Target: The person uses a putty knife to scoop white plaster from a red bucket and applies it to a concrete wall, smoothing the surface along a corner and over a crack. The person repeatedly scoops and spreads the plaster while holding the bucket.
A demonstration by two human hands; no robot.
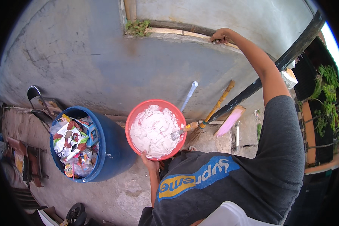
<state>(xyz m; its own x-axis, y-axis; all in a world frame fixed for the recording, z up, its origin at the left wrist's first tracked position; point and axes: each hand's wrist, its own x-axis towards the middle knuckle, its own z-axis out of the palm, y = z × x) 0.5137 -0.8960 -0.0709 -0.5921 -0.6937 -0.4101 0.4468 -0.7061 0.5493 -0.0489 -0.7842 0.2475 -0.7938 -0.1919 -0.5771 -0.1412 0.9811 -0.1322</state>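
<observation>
Outdoors, in daylight, beside a grey plastered wall [79, 60] — cracked at upper left, smoother and bluish toward the middle. High up, a tuft of green weeds [138, 28]. Slanting across the right side, a dark, weathered pole [301, 40]. Underfoot, a rough, stained concrete floor [120, 192]. Toward the left edge, a curved black frame [34, 87] near the foot of the wall, and brown furniture [35, 166], too distorted to identify. Far right, leafy plants [329, 92] — and above, a strip of bright sky [334, 49].
</observation>
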